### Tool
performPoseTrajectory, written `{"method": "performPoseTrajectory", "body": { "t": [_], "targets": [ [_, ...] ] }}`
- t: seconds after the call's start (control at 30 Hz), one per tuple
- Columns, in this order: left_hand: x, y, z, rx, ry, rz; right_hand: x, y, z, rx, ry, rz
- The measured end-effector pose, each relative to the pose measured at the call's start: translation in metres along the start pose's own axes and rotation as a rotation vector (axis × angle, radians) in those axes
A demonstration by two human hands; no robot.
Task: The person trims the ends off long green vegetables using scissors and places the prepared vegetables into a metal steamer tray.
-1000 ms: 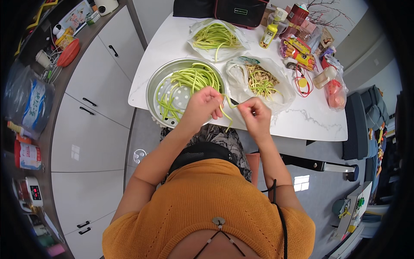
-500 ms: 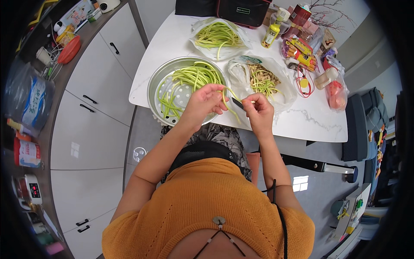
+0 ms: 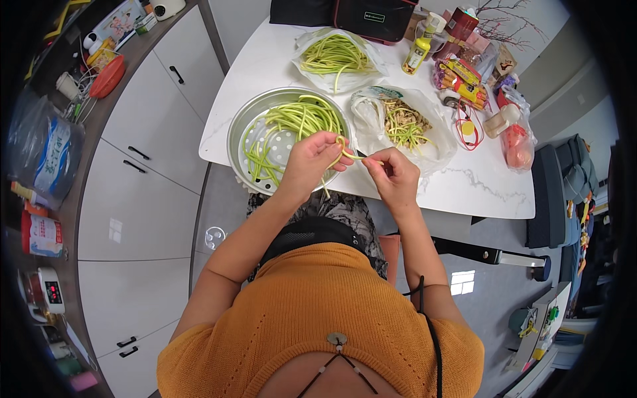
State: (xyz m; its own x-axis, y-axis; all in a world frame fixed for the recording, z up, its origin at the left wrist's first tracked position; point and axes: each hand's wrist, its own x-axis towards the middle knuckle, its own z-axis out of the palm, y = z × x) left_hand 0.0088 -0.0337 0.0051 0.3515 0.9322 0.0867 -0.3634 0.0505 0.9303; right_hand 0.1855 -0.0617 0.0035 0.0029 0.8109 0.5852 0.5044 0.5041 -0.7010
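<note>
My left hand [image 3: 310, 162] is closed around a long green garlic scape [image 3: 352, 156], which loops over the fingertips with a loose end hanging below. At the stretch running to the right, my right hand [image 3: 396, 178] pinches the scape's tip; whether a tool is also inside that hand is hidden. Just beyond my left hand stands a silver metal basin [image 3: 286, 142] with a perforated bottom, holding a heap of garlic scapes [image 3: 306, 118]. Past my right hand lies an open clear plastic bag [image 3: 366, 118] with short cut ends and brownish scraps [image 3: 406, 123].
Another bag of scapes [image 3: 335, 54] lies at the back, before a black case [image 3: 373, 20]. A yellow bottle [image 3: 417, 53], snack packages [image 3: 463, 83], a jar [image 3: 502, 121] and a red-filled bag [image 3: 517, 147] crowd the table's right side. White cabinets [image 3: 142, 192] line the left.
A small dark blade-like tool showed at my right fingertips before; it is out of sight now. The right hand has turned, and the scape is now drawn straight between both hands.
</note>
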Motion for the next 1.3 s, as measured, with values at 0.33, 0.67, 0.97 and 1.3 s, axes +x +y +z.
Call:
{"method": "performPoseTrajectory", "body": {
  "t": [0.33,0.67,0.97,1.3],
  "targets": [
    [-0.003,0.001,-0.001,0.015,-0.012,-0.040,0.003,0.000,-0.003,0.160,0.035,0.162],
    [0.001,-0.006,-0.004,-0.016,0.047,-0.074,0.005,0.009,-0.005,0.483,-0.052,0.433],
    [0.007,-0.014,-0.037,-0.217,0.349,0.008,0.023,0.058,-0.037,0.532,0.285,0.466],
    [0.006,-0.006,-0.053,-0.308,0.585,0.097,0.031,0.069,-0.026,0.180,0.000,0.502]
  ]
}}
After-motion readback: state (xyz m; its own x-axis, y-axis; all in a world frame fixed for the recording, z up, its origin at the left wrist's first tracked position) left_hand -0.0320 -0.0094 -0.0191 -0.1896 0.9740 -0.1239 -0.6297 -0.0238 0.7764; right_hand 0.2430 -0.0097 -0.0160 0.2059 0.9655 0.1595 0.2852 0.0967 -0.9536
